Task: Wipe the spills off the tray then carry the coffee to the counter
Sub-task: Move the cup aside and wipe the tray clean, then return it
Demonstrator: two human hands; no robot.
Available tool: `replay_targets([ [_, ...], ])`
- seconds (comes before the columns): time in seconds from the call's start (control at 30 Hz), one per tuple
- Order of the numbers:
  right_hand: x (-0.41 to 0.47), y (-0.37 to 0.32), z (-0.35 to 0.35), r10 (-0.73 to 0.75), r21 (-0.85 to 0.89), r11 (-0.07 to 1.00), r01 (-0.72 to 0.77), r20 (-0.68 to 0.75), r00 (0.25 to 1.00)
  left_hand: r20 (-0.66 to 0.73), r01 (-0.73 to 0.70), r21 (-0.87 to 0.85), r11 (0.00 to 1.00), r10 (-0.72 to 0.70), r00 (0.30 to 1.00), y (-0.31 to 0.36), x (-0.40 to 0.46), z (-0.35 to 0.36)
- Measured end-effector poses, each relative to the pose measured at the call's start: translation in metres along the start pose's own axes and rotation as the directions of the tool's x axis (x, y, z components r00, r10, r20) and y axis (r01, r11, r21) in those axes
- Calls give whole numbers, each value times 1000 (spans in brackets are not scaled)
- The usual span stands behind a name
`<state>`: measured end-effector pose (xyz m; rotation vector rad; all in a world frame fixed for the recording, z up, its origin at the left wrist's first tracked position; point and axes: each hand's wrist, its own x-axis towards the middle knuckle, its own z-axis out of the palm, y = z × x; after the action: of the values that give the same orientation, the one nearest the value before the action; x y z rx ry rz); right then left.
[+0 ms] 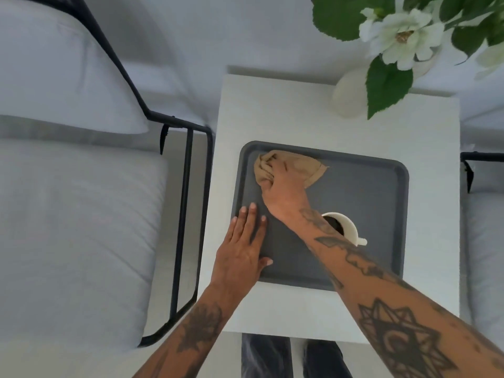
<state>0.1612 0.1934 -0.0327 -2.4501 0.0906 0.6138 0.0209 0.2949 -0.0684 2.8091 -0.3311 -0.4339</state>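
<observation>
A dark grey tray [362, 192] lies on a small white table [272, 110]. My right hand [283, 192] grips a crumpled tan cloth [305, 165] and presses it on the tray's far left corner. My left hand [242, 246] lies flat, fingers spread, on the tray's near left edge. A white cup of dark coffee [345, 226] stands on the tray near its middle, partly hidden behind my right forearm. No spill is visible on the bare tray surface.
A white vase [347, 96] with white flowers and green leaves [403, 36] stands at the table's far right corner. A black-framed chair with pale cushions [76, 200] is close on the left; another chair's edge [480, 170] on the right. My legs show below the table.
</observation>
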Motion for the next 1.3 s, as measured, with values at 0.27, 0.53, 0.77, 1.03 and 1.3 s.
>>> replay_targets([
  [0.27, -1, -17, -35, -50, 346, 934, -88, 371, 927, 15, 21, -132, 991, -19, 1000, -1, 0, 0],
  [0.53, -69, -11, -158, -289, 929, 316, -192, 287, 914, 299, 227, -951, -211, -434, 850, 43, 32, -135],
  [0.77, -150, 99, -260, 35, 994, 107, 2, -6, 999, 256, 221, -914, -341, -63, 965, 204, 83, -197],
  [1.03, -169, 281, -208, 452, 949, 266, -168, 32, 892, 455, 489, -808, 329, -181, 872, 331, 129, -47],
  [1.3, -175, 316, -159, 488, 432, 789, -438, -7, 873, 257, 355, -702, 618, -246, 935, 281, 55, -40],
])
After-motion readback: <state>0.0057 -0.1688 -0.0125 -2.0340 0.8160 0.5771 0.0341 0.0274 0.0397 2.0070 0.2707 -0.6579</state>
